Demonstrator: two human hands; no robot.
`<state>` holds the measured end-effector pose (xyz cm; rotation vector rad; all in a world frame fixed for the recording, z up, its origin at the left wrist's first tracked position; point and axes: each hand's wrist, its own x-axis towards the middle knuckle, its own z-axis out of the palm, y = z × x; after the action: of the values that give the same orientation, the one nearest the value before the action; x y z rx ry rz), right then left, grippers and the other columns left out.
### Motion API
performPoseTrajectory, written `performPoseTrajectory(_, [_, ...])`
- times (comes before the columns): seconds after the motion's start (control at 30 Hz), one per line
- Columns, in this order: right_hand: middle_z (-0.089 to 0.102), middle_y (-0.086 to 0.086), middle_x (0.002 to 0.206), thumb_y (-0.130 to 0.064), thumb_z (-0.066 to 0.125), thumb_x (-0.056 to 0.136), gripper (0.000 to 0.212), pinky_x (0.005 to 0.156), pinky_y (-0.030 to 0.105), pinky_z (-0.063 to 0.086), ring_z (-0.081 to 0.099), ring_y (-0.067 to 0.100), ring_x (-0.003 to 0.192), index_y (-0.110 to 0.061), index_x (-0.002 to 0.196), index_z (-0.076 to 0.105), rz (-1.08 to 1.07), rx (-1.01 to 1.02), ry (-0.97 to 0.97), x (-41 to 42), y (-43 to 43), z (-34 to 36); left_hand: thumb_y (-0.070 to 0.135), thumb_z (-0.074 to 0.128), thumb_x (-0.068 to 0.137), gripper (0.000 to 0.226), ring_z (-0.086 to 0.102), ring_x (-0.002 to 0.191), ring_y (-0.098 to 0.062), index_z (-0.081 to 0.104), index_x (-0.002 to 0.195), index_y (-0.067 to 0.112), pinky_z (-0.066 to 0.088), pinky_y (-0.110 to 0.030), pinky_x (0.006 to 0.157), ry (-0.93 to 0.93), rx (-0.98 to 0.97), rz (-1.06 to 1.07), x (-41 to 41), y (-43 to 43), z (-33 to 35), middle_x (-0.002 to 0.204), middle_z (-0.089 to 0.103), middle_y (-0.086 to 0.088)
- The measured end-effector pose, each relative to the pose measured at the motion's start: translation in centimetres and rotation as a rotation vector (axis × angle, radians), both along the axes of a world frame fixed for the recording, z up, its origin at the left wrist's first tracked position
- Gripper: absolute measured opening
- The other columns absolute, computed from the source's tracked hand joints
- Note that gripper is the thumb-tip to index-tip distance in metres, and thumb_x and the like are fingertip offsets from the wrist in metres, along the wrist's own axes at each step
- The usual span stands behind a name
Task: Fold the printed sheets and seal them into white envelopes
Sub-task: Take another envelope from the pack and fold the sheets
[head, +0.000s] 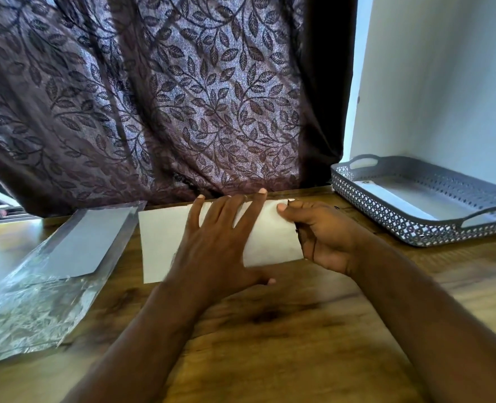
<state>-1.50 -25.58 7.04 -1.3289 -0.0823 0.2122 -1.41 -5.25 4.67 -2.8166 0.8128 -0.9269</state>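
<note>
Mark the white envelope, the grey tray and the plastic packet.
white envelope (165, 245): head view, bare left half.
grey tray (386, 218): head view, perforated near wall.
plastic packet (37, 309): head view, crinkled lower part.

matt paper envelope (165, 242), wood table (284, 330) (grained)

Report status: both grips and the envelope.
Left grip flat, pressing white envelope onto table. Right grip pinches its right end. Nothing in the way; grey tray apart, right.
</note>
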Motion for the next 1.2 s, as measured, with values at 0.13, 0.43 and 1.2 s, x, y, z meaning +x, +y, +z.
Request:
performPoseTrajectory(0.13, [0.072, 0.019, 0.12, -0.014, 0.054, 0.101, 0.025, 0.097, 0.054, 0.054, 0.068, 0.035, 0.114, -0.006, 0.12, 0.067, 0.02, 0.044, 0.003, 0.2, -0.4, -0.1, 0.087, 0.053, 0.06, 0.125, 0.039, 0.136, -0.03, 0.005, 0.16, 0.03, 0.025, -0.061, 0.116, -0.024, 0.0, -0.002, 0.1, 0.4, 0.1, 0.148, 0.039, -0.006])
performPoseTrajectory(0.43, [0.074, 0.014, 0.088, -0.043, 0.058, 0.094, 0.038, 0.073, 0.042, 0.061, 0.071, 0.025, 0.076, -0.009, 0.097, 0.075, 0.021, 0.014, -0.079, 1.5, -1.2, -0.1, 0.06, 0.066, 0.072, 0.111, 0.049, 0.12, -0.028, 0.007, 0.16, 0.028, 0.037, -0.049, 0.104, -0.097, -0.01, 0.022, 0.5, 1.0, 0.1, 0.136, 0.047, -0.004])
performPoseTrajectory(1.2, [0.052, 0.006, 0.135, -0.063, 0.077, 0.074, 0.076, 0.096, 0.037, 0.043, 0.049, 0.027, 0.127, -0.032, 0.14, 0.057, -0.053, -1.423, -0.39, 7.1, -1.2, -4.9, 0.077, 0.07, 0.062, 0.133, 0.046, 0.131, -0.03, -0.01, 0.158, 0.031, 0.037, -0.055, 0.107, 0.079, -0.162, 0.188, 3.2, 5.1, -1.6, 0.146, 0.043, -0.004])
